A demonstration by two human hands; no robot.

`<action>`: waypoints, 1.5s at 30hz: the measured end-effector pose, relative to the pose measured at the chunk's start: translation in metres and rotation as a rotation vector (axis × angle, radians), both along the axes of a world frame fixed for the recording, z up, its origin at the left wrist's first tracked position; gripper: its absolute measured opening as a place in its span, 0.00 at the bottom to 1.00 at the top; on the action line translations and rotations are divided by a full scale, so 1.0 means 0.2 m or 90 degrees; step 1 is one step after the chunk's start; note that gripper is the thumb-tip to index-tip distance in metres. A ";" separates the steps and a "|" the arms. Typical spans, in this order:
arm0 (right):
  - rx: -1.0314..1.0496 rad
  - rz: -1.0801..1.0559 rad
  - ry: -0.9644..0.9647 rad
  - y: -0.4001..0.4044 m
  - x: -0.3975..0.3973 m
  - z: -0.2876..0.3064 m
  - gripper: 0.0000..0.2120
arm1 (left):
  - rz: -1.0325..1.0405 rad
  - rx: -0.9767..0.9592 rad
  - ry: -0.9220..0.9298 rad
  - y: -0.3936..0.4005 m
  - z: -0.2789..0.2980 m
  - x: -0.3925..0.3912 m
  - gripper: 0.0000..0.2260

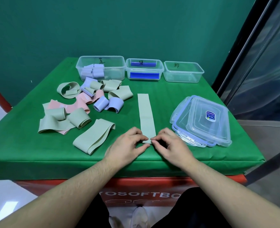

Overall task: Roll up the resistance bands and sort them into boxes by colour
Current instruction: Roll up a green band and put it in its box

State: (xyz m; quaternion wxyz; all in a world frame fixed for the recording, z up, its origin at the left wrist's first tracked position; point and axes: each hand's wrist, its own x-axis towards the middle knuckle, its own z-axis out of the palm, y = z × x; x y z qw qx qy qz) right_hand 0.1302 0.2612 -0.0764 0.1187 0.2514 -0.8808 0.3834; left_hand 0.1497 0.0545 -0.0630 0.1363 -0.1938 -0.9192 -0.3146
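Near end of green band [146, 116] hidden under fingertips of left hand [129, 145] and right hand [170, 146]. Lower lids in lid stack [201, 122] mostly covered. Handwritten box [101, 67] labels illegible. Lid sticker [210, 115] text too small.

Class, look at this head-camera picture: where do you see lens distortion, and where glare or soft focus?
Head view: wide-angle bending bows the table edge and tilts the door frame; glare glints on the lids; the hands, left and right, on the green band, look sharp, only the shoes soft.
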 end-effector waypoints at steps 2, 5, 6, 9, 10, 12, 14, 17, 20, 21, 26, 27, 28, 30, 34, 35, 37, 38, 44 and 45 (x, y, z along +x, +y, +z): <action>0.010 0.000 0.005 0.00 0.00 0.00 0.10 | 0.002 -0.001 0.002 0.00 0.00 0.00 0.11; 0.026 0.004 0.009 0.01 -0.01 0.00 0.09 | 0.009 0.000 0.014 0.01 0.00 -0.01 0.11; 0.034 0.008 0.010 0.01 -0.01 0.00 0.10 | 0.012 -0.002 0.015 0.01 0.00 -0.01 0.12; 0.073 0.019 0.032 0.01 -0.01 0.01 0.16 | 0.014 -0.002 0.014 0.01 0.00 0.00 0.12; 0.092 0.019 0.047 0.01 -0.01 0.01 0.18 | 0.014 -0.001 0.011 0.01 0.00 -0.01 0.12; 0.134 0.011 0.080 0.01 -0.01 0.01 0.19 | 0.015 -0.008 0.004 0.01 0.00 -0.01 0.13; 0.178 0.002 0.110 0.00 0.00 0.02 0.19 | 0.017 -0.014 0.002 0.01 0.00 -0.01 0.14; 0.223 0.005 0.128 0.00 0.00 0.04 0.21 | 0.014 -0.022 0.000 0.01 0.00 -0.01 0.13; 0.214 0.005 0.125 0.00 -0.01 0.05 0.20 | 0.017 -0.019 0.002 0.01 0.01 0.00 0.13; 0.208 0.010 0.124 0.01 -0.02 0.05 0.19 | 0.017 -0.017 0.002 0.01 0.01 0.00 0.13; 0.193 0.029 0.146 0.01 -0.03 0.05 0.14 | 0.012 -0.019 0.006 0.01 0.01 -0.01 0.13; 0.193 0.029 0.145 0.01 -0.03 0.05 0.14 | 0.013 -0.020 0.006 0.01 0.01 -0.01 0.13; 0.196 0.030 0.144 0.01 -0.03 0.05 0.14 | 0.013 -0.019 0.007 0.01 0.00 -0.01 0.13; 0.200 0.029 0.142 0.00 -0.04 0.05 0.15 | 0.011 -0.013 0.014 0.01 0.00 -0.02 0.12; 0.204 0.019 0.125 -0.01 -0.05 0.05 0.16 | 0.000 0.011 0.029 0.01 0.00 -0.02 0.08; 0.203 0.017 0.120 -0.02 -0.05 0.05 0.16 | -0.001 0.013 0.032 0.01 0.00 -0.02 0.07; 0.197 0.013 0.116 -0.02 -0.05 0.06 0.14 | 0.001 0.018 0.031 0.01 0.00 -0.02 0.07; 0.189 0.012 0.120 -0.02 -0.05 0.06 0.13 | 0.004 0.020 0.029 0.01 0.00 -0.03 0.07; 0.158 0.000 0.152 -0.01 -0.04 0.05 0.07 | 0.008 0.016 0.018 0.01 0.00 -0.05 0.08; 0.160 -0.008 0.158 -0.01 -0.04 0.05 0.07 | 0.010 0.021 0.020 0.01 0.00 -0.05 0.08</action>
